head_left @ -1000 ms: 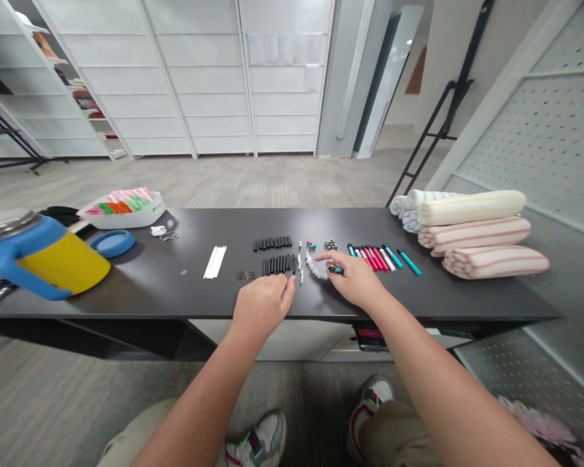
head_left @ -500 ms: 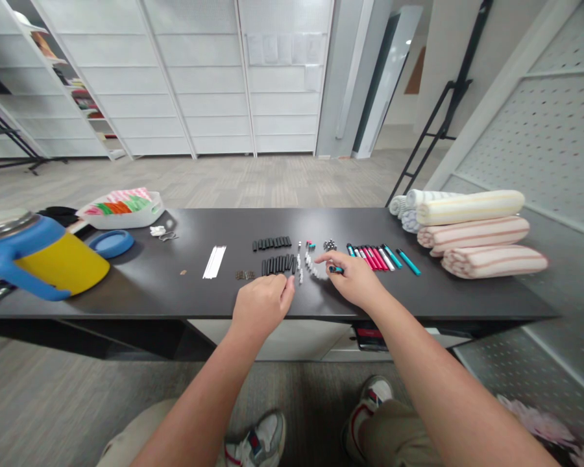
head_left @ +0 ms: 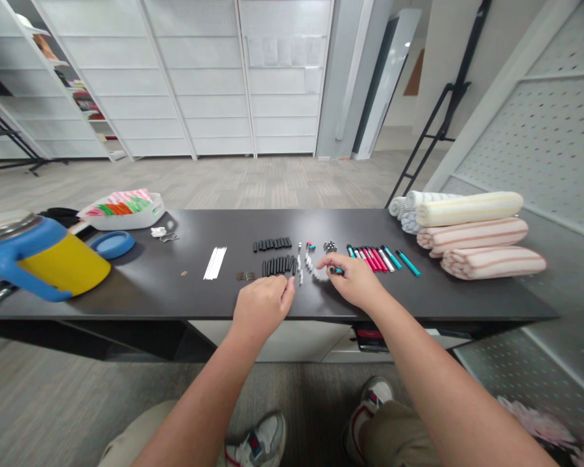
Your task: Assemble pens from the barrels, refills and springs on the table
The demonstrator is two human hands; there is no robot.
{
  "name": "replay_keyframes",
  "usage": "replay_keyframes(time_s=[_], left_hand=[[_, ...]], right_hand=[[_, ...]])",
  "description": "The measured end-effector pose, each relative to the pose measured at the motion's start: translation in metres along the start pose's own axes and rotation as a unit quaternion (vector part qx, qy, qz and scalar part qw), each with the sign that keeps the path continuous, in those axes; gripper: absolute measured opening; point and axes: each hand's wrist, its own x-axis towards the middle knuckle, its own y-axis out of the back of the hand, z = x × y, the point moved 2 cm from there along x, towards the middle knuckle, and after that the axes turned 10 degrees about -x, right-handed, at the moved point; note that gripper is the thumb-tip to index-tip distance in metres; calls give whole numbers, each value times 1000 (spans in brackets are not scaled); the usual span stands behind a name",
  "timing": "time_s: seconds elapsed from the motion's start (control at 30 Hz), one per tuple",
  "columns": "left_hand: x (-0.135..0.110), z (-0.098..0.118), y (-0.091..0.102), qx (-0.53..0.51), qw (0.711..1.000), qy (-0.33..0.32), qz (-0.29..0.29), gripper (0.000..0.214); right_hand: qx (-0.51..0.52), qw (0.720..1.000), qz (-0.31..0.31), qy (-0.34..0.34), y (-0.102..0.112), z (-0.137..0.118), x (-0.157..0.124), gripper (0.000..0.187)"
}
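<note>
While right fingers (head_left: 327, 258) hold one teal-black piece (head_left: 337, 270), left fingers (head_left: 289, 293) curl, grip unclear.

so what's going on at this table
A person stands at a dark table, their right hand holding a small teal and black piece. Their left hand is curled beside the lower row of black tubes; whether it holds anything is hidden. Small white pieces lie between the hands, and colored pens are lined up beyond the right hand.
</note>
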Motion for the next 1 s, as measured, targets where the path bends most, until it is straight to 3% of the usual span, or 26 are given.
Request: replay_keyframes(time_s=[0.63,1.0], left_hand=[[0,0,-1,1,1000,1,-2,40],[0,0,0,1,1000,-3,1,38]], right_hand=[[22,1000,0,5,3,-2,-1,24],[22,1000,-4,22,-1,-1,-2,52]])
